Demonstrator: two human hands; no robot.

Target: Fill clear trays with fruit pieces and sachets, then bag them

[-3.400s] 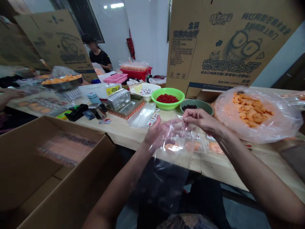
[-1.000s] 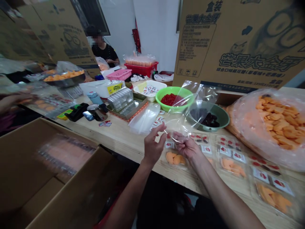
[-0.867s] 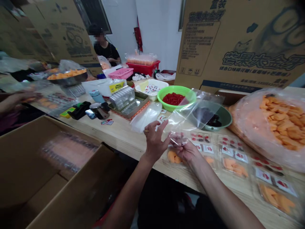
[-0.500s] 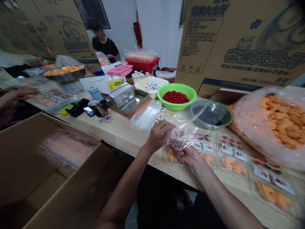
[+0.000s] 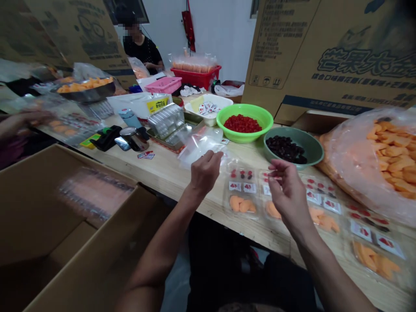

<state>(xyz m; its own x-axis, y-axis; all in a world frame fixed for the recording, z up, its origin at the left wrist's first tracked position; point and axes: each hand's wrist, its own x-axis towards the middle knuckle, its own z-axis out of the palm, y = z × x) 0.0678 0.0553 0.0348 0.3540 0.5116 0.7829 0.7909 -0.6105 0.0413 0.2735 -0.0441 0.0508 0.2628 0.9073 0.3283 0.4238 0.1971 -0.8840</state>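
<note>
My left hand [image 5: 205, 174] is closed, thumb and fingers pinched on a clear plastic bag [image 5: 205, 138] that spreads over a stack of flat bags on the table. To its right, my right hand [image 5: 288, 190] is raised with fingers curved and apart, holding nothing I can see. Under and beside it lie several clear trays in a row, one of them a tray [image 5: 242, 190] with orange pieces, two small printed packets and red and dark bits. Beyond the right hand stands a green-grey bowl [image 5: 294, 147] of dark pieces, with a bright green basin [image 5: 245, 123] of red pieces beside it.
An open cardboard box [image 5: 97, 234] sits at lower left, a clear pack inside. A large bag of orange pieces [image 5: 394, 160] lies right, before a tall printed carton [image 5: 302, 56]. A tape dispenser [image 5: 108, 138] and metal cup [image 5: 134, 139] stand left. Other people sit at the table.
My hands have moved apart. The right has let go of the clear bag and gone right, over the trays; the left has shifted slightly left and up with the bag.
</note>
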